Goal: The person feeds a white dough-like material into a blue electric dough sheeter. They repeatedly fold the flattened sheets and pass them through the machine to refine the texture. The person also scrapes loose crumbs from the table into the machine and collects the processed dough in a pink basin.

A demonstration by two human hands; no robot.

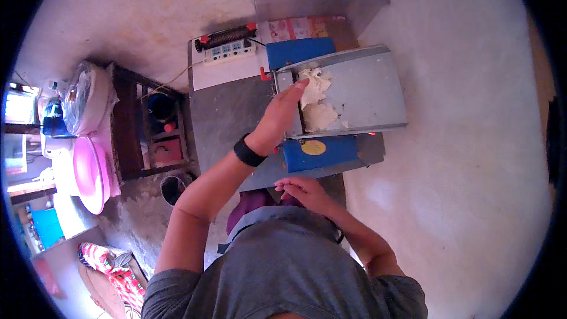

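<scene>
My left hand reaches over the roller end of a blue and grey metal dough sheeter. Its fingertips rest on or just above a ragged piece of pale dough; the hand is flat, not gripping. A second rough piece of dough lies beside the first on the machine's metal tray. I wear a black band on the left wrist. My right hand hangs near my waist at the table's front edge, fingers loosely bent and apart, holding nothing that I can see.
The machine stands on a dark table against the wall. A white power strip and a dark coiled object lie at its back left. Further left are a wooden rack, a pink basin and a dark bucket.
</scene>
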